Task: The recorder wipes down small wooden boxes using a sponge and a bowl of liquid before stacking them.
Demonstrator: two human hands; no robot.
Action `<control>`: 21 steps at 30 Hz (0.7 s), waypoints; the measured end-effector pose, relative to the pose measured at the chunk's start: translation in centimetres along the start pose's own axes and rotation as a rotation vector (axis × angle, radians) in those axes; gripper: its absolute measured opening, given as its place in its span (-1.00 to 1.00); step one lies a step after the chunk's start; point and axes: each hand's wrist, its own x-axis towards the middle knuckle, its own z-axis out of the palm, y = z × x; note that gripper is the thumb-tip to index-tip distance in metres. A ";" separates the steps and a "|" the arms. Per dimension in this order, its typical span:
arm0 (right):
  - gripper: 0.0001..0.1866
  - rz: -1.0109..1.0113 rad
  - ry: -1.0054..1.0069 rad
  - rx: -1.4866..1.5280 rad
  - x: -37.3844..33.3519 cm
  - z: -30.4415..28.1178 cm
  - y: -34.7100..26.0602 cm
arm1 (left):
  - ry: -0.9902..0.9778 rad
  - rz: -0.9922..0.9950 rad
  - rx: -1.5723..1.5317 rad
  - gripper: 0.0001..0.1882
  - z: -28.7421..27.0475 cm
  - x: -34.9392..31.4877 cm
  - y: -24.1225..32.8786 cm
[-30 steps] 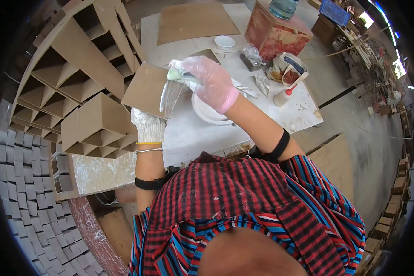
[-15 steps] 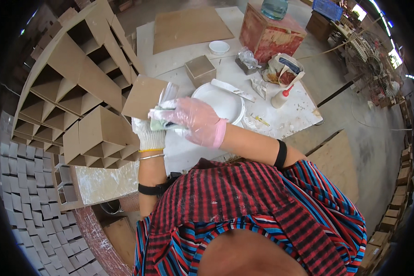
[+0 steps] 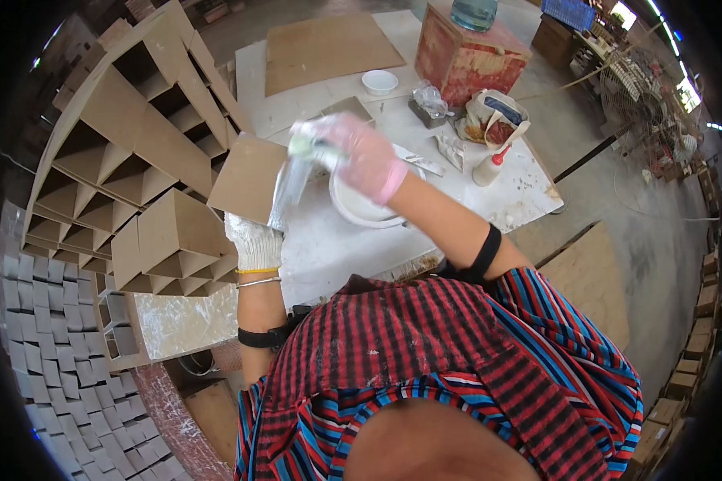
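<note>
My left hand [image 3: 253,240], in a white knitted glove, holds a brown cardboard box [image 3: 247,178] from below; the fingers are mostly hidden behind it. The box's right side looks shiny and whitish. My right hand [image 3: 357,156], in a clear plastic glove with a pink cuff, is raised beside that side, its fingers closed around a pale green pad [image 3: 303,147], blurred by motion. Below the right hand stands a round white tub [image 3: 363,210] of white paste. A flat whitish strip [image 3: 425,163] lies across its rim. Another open brown box [image 3: 353,110] stands behind the right hand.
Brown boxes [image 3: 108,120] are stacked at the left, above many grey ones [image 3: 52,321]. On the white table [image 3: 321,264] are a cardboard sheet [image 3: 329,48], a white bowl [image 3: 379,81], a red-capped bottle [image 3: 489,170], a bag [image 3: 497,116] and a red wooden chest [image 3: 469,64].
My right hand has moved up and slightly right with the pale green pad, uncovering the box's shiny right side. My left hand and the box have shifted slightly left.
</note>
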 end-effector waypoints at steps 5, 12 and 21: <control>-0.50 -0.293 -0.102 0.181 -0.1 -1.9 0.0 | -0.232 0.174 1.017 -0.56 3.8 -1.2 2.1; -0.58 -0.120 -0.114 0.068 3.8 -0.3 0.0 | -0.231 -0.147 -0.255 -0.67 1.9 -2.2 0.8; -0.66 -0.195 -0.200 0.177 1.9 0.7 -0.6 | -0.255 0.132 1.093 -0.59 -2.8 0.6 -0.1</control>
